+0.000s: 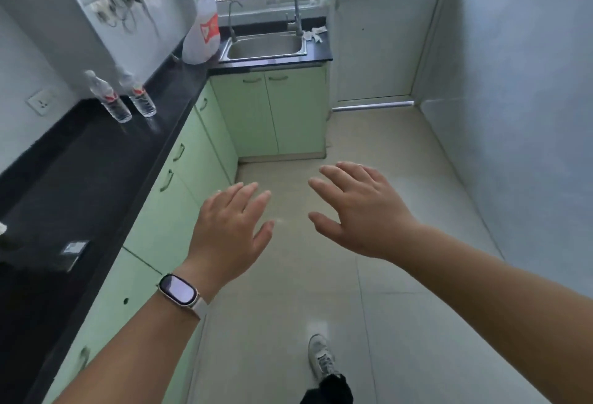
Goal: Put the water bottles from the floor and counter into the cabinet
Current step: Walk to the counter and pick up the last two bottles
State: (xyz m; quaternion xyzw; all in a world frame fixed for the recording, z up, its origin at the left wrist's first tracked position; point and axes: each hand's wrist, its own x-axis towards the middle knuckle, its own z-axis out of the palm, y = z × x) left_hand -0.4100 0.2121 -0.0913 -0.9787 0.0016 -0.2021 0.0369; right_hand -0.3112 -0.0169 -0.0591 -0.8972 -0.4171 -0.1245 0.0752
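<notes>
**Green cabinet shut, two bottles on counter, both hands empty**

Pale floor tile (401, 179) underfoot, one grey shoe (322, 359) at the lower edge. No bottle visible on the floor within view; whatever lies outside the frame not assessable.

Left hand (229, 232) held out over the floor, palm down, fingers (253, 198) spread loosely, nothing held. Wristband with lit screen (178, 290) on that wrist. Right hand (362, 211) alongside, slightly further forward, likewise spread wide and empty. Hands near each other, not touching.

Black counter (80, 179) along the left side. Green cabinet doors (179, 191) beneath it, all closed, handles facing the aisle. Further along the counter, two clear water bottles (123, 98) with red labels, upright, just beside each other, near the wall and well apart from both hands. Wall socket (42, 102) behind them.

Beyond, a white plastic bag (202, 36) at the counter's corner, then a steel sink (265, 46) under the window, with more closed green doors below.

Judged step: approach, before any pickup. Judged progress: counter bottles not yet moved, no cabinet opened. Next move calls for stepping forward, reaching left to grip a bottle round its body, and freeing one hand to pull a door handle. Which cabinet is intended: cannot tell.
</notes>
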